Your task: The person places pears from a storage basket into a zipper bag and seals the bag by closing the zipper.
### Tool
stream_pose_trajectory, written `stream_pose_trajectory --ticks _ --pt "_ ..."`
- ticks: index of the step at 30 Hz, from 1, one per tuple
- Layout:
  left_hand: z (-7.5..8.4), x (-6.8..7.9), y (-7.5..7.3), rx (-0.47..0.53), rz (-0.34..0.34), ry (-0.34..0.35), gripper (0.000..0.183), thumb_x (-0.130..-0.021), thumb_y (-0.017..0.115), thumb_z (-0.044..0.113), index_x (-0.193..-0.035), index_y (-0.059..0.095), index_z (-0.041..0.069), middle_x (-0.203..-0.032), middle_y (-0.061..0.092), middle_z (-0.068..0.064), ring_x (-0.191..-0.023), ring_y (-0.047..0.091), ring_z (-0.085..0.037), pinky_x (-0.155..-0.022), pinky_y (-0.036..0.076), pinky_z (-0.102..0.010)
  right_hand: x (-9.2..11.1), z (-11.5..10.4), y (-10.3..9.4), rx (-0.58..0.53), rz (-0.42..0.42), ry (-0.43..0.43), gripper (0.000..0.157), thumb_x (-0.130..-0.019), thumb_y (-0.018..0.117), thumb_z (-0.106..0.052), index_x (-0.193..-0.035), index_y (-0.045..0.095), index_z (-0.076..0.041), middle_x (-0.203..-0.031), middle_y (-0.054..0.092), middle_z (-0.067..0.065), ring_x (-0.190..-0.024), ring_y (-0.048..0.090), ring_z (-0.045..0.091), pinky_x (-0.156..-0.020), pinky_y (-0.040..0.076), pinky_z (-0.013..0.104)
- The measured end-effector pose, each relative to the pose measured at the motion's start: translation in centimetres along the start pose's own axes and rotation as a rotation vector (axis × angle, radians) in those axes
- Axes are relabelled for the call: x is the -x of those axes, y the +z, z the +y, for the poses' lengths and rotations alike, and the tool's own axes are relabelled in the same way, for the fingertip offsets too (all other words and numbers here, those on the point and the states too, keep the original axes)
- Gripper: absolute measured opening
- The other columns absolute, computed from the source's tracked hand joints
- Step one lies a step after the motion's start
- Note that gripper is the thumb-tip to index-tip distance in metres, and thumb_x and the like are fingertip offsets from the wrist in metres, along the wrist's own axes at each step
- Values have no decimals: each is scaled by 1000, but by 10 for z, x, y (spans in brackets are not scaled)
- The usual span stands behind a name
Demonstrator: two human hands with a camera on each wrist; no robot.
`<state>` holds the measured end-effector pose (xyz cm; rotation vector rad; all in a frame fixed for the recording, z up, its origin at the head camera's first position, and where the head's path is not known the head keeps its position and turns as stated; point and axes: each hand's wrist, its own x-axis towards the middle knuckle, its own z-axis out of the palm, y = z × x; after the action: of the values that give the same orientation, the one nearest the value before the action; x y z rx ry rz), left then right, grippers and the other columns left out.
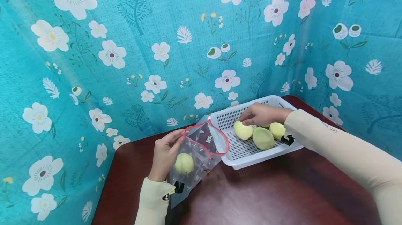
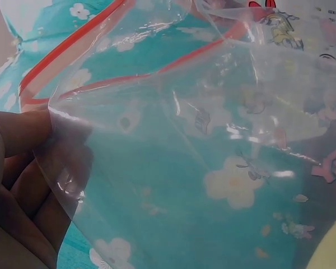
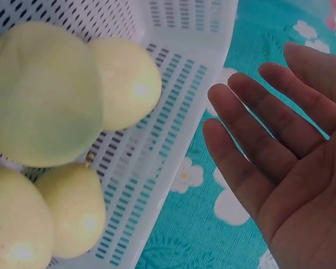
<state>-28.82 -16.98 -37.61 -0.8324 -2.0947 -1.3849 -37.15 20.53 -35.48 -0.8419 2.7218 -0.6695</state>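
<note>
My left hand (image 1: 166,153) pinches the edge of a clear zip bag (image 1: 201,162) near its red-trimmed mouth, which gapes toward the basket. Inside the bag sits a round yellow-green fruit (image 1: 184,164). In the left wrist view the thumb (image 2: 19,131) lies against the bag's edge. My right hand (image 1: 262,113) is over the white basket, its fingertips overlapping the top of a pale green fruit (image 1: 243,130) in the head view. The right wrist view shows the fingers (image 3: 257,123) spread and slightly bent, with nothing held. A stemmed pear (image 3: 73,210) lies among the fruits.
The white perforated basket (image 1: 233,164) holds several yellow-green fruits, among them a larger, duller green one (image 1: 263,139). It stands on a dark red table (image 1: 267,186). A turquoise flowered cloth (image 1: 188,61) hangs behind and at both sides.
</note>
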Motion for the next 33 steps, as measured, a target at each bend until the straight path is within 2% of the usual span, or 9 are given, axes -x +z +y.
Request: stream_pose_trajectory --ticks 5,12,19,22,25,28,30,31,33 --pt "1 -1 -2 4 -1 29 27 -88 70 2 -114 71 4 -106 72 -5 -97 69 -17 -82 53 -27 -1 11 0 19 2 60 26 -96 64 -26 -117 72 -13 -111 69 -1 -105 63 21 -89 51 46" --pt "-2 5 -4 -38 -3 23 26 -87 70 2 -113 72 3 -104 72 -6 -94 69 -16 -80 53 -25 -11 20 14 99 -137 129 30 -95 65 -24 -118 70 -5 -111 68 3 -106 62 23 -88 51 46" --pt "0 5 -5 -36 -4 26 26 -88 70 6 -114 72 5 -105 72 -4 -95 69 -15 -80 54 -26 -25 39 22 165 -211 199 33 -95 64 -25 -122 67 -6 -117 66 8 -111 59 27 -91 49 48" --pt "1 5 -5 -34 -4 24 25 -89 70 8 -114 72 6 -104 72 -3 -94 70 -15 -79 54 -27 -29 45 24 166 -237 217 32 -95 64 -25 -121 67 -6 -117 65 8 -108 60 24 -88 51 45" --pt "2 5 -5 -28 -7 17 26 -88 70 5 -114 72 5 -105 72 -4 -94 70 -16 -80 54 -28 -33 52 26 173 -244 205 29 -95 64 -22 -118 69 -6 -109 66 5 -93 60 19 -77 52 38" --pt "2 5 -4 -36 -6 6 27 -87 71 2 -114 71 4 -105 72 -5 -95 69 -17 -81 53 -28 -37 61 26 201 -235 157 21 -95 63 -19 -110 72 -8 -98 65 1 -80 56 15 -69 48 32" --pt "2 5 -4 -36 -1 -1 28 -86 71 0 -114 71 3 -105 72 -7 -96 69 -18 -81 53 -28 -39 64 26 226 -225 126 14 -95 62 -17 -96 74 -10 -86 61 -3 -71 51 13 -63 43 28" --pt "2 5 -3 -37 0 -1 28 -85 71 -1 -113 71 2 -105 72 -7 -96 69 -19 -81 53 -28 -39 65 26 239 -219 116 15 -95 61 -16 -86 72 -12 -79 58 -4 -67 49 12 -60 42 26" --pt "1 4 -3 -30 2 6 29 -85 72 -1 -113 71 2 -106 72 -8 -96 69 -19 -81 53 -29 -39 66 26 253 -213 118 27 -95 60 -15 -69 62 -15 -66 49 -5 -58 44 10 -53 37 24"
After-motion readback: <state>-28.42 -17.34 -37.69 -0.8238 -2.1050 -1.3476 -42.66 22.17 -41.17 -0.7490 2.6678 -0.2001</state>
